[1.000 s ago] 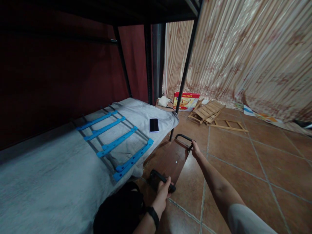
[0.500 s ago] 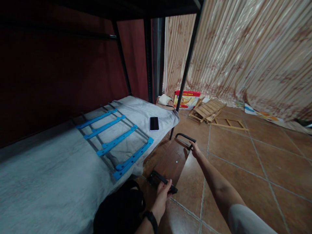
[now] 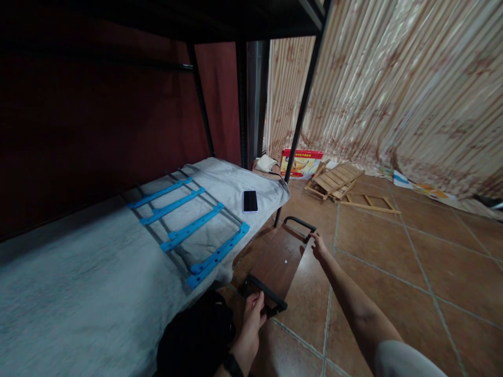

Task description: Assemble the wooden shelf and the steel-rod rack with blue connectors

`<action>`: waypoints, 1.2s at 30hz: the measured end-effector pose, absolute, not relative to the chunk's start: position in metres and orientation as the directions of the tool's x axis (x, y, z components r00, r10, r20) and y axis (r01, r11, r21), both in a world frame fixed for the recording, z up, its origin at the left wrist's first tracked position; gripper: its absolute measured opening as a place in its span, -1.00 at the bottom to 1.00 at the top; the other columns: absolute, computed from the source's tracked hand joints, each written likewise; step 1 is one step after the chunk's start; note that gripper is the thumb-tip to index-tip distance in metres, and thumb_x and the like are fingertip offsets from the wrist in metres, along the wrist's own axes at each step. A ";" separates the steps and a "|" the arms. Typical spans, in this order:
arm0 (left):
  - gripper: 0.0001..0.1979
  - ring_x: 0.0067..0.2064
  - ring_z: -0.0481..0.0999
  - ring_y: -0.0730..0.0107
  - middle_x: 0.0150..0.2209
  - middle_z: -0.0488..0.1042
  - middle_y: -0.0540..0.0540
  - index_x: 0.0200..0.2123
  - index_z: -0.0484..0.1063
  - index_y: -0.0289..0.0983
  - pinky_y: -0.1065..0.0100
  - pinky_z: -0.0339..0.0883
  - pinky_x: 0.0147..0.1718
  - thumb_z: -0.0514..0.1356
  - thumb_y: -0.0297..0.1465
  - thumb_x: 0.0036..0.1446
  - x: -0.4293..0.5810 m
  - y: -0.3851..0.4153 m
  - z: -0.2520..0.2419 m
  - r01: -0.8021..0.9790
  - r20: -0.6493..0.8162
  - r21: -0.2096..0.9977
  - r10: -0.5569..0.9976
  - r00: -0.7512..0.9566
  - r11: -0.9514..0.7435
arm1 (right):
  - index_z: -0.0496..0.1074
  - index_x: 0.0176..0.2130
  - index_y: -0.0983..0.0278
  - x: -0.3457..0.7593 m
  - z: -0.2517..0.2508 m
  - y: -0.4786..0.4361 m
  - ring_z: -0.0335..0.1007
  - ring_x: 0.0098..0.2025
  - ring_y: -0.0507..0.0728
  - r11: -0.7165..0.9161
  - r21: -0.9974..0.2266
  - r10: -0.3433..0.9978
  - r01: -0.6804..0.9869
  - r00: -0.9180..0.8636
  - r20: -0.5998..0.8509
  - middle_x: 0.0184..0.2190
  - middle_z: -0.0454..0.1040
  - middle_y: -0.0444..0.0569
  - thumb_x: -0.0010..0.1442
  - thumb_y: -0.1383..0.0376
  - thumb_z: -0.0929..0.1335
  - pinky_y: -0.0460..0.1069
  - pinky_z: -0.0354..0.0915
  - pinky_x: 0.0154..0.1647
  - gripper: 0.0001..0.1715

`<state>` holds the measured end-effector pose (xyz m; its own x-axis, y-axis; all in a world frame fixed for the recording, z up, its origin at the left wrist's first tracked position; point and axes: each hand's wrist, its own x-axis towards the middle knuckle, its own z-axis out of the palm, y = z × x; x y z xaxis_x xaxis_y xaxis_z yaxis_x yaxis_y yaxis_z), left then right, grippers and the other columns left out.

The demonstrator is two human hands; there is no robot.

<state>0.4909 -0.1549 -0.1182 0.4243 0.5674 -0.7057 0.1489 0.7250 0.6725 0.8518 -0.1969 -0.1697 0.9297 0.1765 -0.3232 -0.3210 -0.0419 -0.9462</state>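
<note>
A dark brown board (image 3: 280, 262) with a black metal frame at each end lies on the tiled floor beside the bed. My left hand (image 3: 251, 314) is closed round the near black frame (image 3: 266, 294). My right hand (image 3: 318, 245) reaches out to the far black frame (image 3: 299, 224) and touches its right corner; its fingers are curled there, but whether they grip is hard to make out.
A bed with a grey cover (image 3: 94, 272) fills the left, carrying a blue and grey slatted rack (image 3: 188, 225) and a black phone (image 3: 250, 201). Black bunk posts (image 3: 298, 115) stand ahead. Folded wooden slats (image 3: 336, 180) and a red box (image 3: 301, 161) lie by the curtain.
My left hand has slid back along the near frame, which now stands up more from the board. The right hand stays at the far frame. The view has shifted slightly.
</note>
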 end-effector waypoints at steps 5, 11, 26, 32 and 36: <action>-0.51 -0.14 0.51 0.14 -0.27 0.52 -0.20 -0.36 0.47 -0.24 0.21 0.37 -0.12 0.26 0.09 -0.10 0.453 -0.148 -0.080 0.166 -0.518 0.843 0.686 0.510 0.512 | 0.24 -0.48 0.18 0.833 -0.159 -0.223 0.35 -0.38 0.10 0.022 -0.928 0.085 -0.373 0.925 -0.370 -0.52 0.34 -0.17 -0.16 0.20 0.35 -0.01 0.31 -0.33 -0.80; -0.47 -0.33 0.50 0.20 -0.41 0.52 -0.15 -0.52 0.45 -0.24 0.25 0.41 -0.29 0.22 0.15 -0.11 0.379 -0.104 -0.037 0.070 -0.316 0.947 0.868 0.383 0.314 | 0.33 -0.48 0.22 0.804 -0.128 -0.226 0.35 -0.51 0.06 0.136 -0.918 0.304 -0.372 0.898 -0.319 -0.54 0.41 -0.11 -0.05 0.20 0.36 -0.02 0.37 -0.41 -0.85; -0.44 -0.20 0.57 0.14 -0.21 0.55 -0.14 -0.30 0.50 -0.24 0.22 0.48 -0.25 0.35 0.02 -0.33 0.218 -0.066 -0.044 0.045 -0.291 0.954 0.952 -0.099 0.297 | 0.46 -0.43 0.20 0.643 -0.057 0.003 0.36 -0.31 0.16 -0.046 -0.975 0.779 0.217 0.619 0.101 -0.45 0.47 -0.14 -0.14 0.26 0.38 0.10 0.28 -0.09 -0.84; -0.60 -0.25 0.53 0.15 -0.29 0.57 -0.15 -0.36 0.51 -0.24 0.15 0.43 -0.20 0.32 -0.12 -0.27 0.136 -0.046 -0.056 0.160 -0.121 0.973 0.961 -0.249 0.164 | 0.51 -0.34 0.18 0.586 -0.078 0.040 0.41 -0.17 0.23 0.025 -0.938 0.896 0.346 0.409 0.175 -0.28 0.54 -0.04 -0.13 0.20 0.36 0.16 0.26 0.02 -0.73; -0.70 -0.22 0.52 0.16 -0.28 0.55 -0.17 -0.34 0.50 -0.28 0.12 0.38 -0.09 0.22 -0.23 -0.15 0.066 -0.022 -0.045 0.318 0.020 0.941 0.922 -0.387 0.113 | 0.51 -0.29 0.20 0.560 -0.111 0.050 0.45 -0.15 0.25 -0.003 -0.907 0.938 0.421 0.316 0.143 -0.26 0.55 0.00 -0.11 0.14 0.34 0.18 0.30 0.02 -0.66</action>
